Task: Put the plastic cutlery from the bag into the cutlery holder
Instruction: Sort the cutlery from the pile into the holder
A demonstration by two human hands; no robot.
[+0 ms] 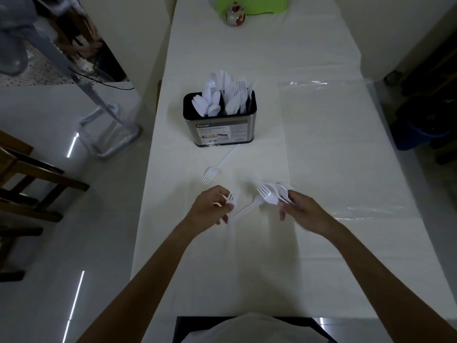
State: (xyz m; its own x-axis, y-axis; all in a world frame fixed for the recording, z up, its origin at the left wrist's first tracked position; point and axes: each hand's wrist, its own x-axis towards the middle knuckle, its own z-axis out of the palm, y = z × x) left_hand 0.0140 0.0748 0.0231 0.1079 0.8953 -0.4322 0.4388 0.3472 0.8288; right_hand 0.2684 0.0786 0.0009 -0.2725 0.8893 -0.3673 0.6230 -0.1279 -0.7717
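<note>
A long table (247, 256) wears a smooth white cloth. Beyond the right fingers lies a clear, flat plastic bag (346, 144). Ahead of both hands, an oval metal cutlery holder (220, 127) bristles with white plastic cutlery. The right hand (300, 210) grips a cluster of forks and spoons (273, 194); the left hand (210, 206) pinches a blurred fork (232, 198). One loose fork (217, 167) lies just beyond the left fingertips.

Cutlery holder (220, 128): brushed metal body, dull sheen, black matt rim, paper label. Cutlery (223, 95): white smooth plastic. Bag (329, 147): clear glossy plastic film. Counter (247, 268): matt white cover. Floor (49, 243): glossy tiles.
</note>
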